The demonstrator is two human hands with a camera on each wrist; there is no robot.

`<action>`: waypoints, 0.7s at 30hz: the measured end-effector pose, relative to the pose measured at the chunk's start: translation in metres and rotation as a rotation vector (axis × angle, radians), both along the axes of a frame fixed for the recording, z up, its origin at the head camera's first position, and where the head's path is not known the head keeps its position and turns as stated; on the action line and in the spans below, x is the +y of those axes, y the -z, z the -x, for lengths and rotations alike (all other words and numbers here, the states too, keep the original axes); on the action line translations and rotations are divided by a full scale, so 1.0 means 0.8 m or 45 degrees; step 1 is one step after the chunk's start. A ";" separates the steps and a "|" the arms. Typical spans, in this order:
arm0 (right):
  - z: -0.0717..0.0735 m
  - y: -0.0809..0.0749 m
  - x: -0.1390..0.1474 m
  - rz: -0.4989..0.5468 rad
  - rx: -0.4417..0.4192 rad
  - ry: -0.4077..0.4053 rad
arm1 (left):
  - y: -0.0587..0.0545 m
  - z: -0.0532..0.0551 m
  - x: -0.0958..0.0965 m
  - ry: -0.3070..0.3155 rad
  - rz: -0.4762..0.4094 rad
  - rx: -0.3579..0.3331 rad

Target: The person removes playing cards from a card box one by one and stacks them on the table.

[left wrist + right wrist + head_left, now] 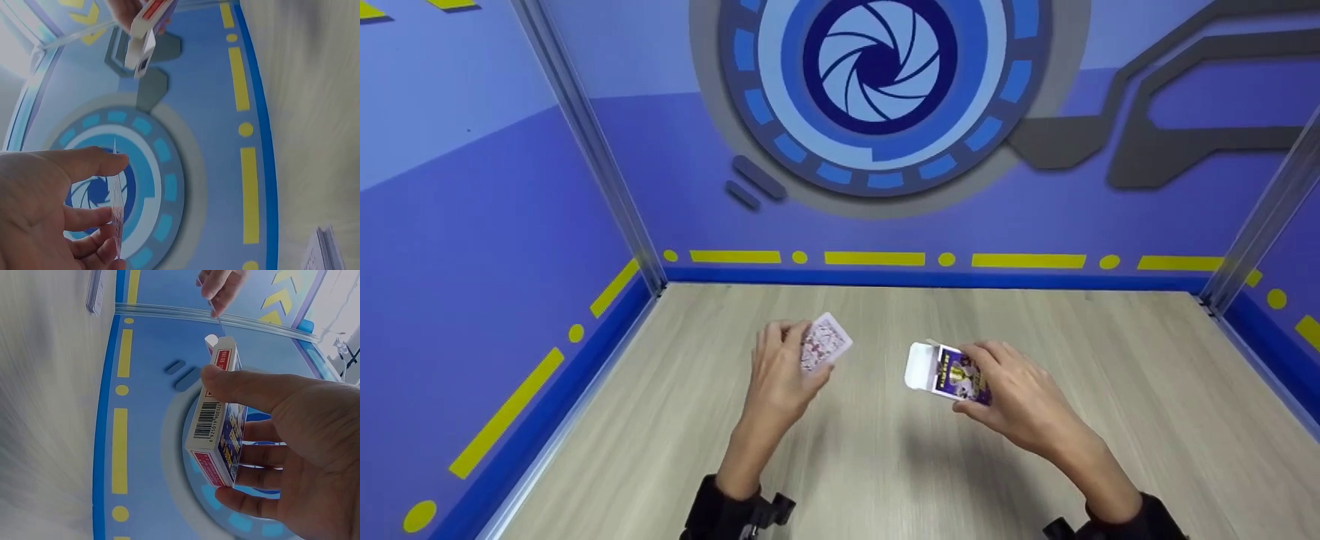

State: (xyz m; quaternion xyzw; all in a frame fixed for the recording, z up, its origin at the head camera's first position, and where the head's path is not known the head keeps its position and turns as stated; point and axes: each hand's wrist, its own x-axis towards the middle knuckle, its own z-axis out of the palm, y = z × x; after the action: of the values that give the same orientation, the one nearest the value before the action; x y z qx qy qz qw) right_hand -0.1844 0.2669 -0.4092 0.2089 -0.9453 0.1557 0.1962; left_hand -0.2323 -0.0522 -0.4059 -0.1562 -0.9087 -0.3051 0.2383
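My left hand (780,371) pinches a playing card (825,343), white-edged with a reddish patterned back, above the table. Seen edge-on in the left wrist view, the card (117,208) is very thin, with the thumb on one side and fingers on the other. On the right, my right hand (1024,390) grips a purple card box (962,375) by its sides, its white end flap folded out toward the left hand. The right wrist view shows the box's barcode side (208,421) under the thumb. Whether cards are inside the box cannot be seen.
A small stack of cards (323,252) lies on the wood-grain table (870,465); it also shows as a stack edge (95,292) in the right wrist view. Blue printed panels (660,180) enclose the table at the back and sides.
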 end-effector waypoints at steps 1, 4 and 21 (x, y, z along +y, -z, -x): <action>0.000 0.000 0.001 0.002 0.002 0.004 | -0.001 0.002 -0.004 -0.018 -0.001 -0.019; 0.000 -0.002 0.004 0.010 0.004 0.013 | -0.002 0.007 -0.015 -0.068 0.002 -0.090; -0.002 -0.002 0.004 0.003 -0.014 0.018 | 0.044 0.047 -0.047 -0.159 0.128 -0.469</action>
State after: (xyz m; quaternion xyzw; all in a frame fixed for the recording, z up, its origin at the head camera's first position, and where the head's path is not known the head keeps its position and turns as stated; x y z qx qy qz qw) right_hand -0.1831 0.2697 -0.4079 0.2011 -0.9477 0.1564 0.1925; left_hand -0.2696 -0.0896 -0.4412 -0.0529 -0.9589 -0.2675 0.0784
